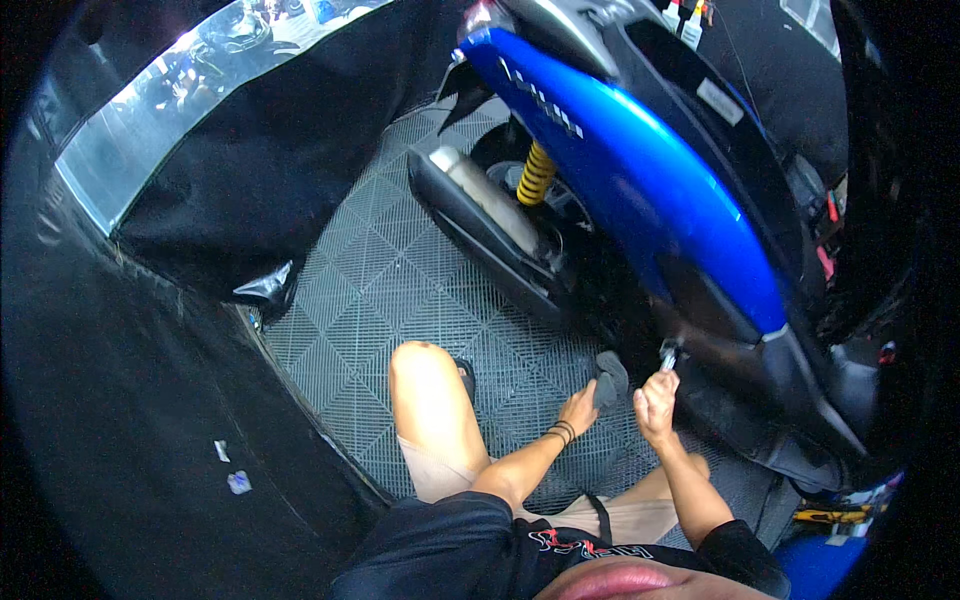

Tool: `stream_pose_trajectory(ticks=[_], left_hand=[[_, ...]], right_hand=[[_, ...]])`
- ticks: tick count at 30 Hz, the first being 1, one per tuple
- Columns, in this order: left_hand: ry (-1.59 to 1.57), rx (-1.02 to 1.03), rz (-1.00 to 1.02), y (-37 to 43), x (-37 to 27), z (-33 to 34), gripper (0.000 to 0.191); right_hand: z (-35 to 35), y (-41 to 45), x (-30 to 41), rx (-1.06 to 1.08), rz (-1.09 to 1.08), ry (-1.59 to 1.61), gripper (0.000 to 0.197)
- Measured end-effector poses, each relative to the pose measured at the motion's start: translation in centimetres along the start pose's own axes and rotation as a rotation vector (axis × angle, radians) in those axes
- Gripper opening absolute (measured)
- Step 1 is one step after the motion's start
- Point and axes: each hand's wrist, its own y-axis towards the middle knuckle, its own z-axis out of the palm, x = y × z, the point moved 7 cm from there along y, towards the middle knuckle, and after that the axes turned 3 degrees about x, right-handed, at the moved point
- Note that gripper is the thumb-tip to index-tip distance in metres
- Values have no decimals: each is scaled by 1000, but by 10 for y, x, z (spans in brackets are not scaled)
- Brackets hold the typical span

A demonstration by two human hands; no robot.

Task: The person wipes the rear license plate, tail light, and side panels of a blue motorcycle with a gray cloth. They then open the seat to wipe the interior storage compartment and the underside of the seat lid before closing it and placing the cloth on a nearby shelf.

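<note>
My left hand (579,409) has its fingers closed on a dark grey cloth (611,380), held low over the floor beside the scooter. Just to its right, my right hand (657,405) is shut around a short silver metal piece (668,355) at the scooter's lower side. Whether that piece is a tool or a part fixed to the scooter, I cannot tell. Above both hands stands the blue and black scooter (645,157), with a yellow rear shock spring (535,176). Its exhaust muffler (480,206) has a black cover and lies up and left of my hands.
Grey interlocking grid tiles (367,277) cover the floor. A black curtain (262,157) with a clear plastic window (180,82) hangs to the left. Small scraps (238,482) lie on the black surface at lower left. My bent left knee (424,367) rises near my left arm.
</note>
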Motion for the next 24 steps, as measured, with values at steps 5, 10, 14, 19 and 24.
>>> stream_pose_trajectory(ticks=[5,10,14,19,24], left_hand=[[-117,-117,-571,-60,49,-41,59],[-714,-418,-833,-115,-3,-105,53],[-654,-631,-542,-113,-67,-207,48],[-608,-566,-363,-128,-177,-372,52],[-552,-559,-269,-140,-246,-539,54]], right_hand=[[12,30,20,354,92,-50,20],[-19,38,51,484,340,98,13],[-34,75,106,462,566,339,15],[-74,180,179,689,649,561,38],[-123,334,236,654,580,676,56]])
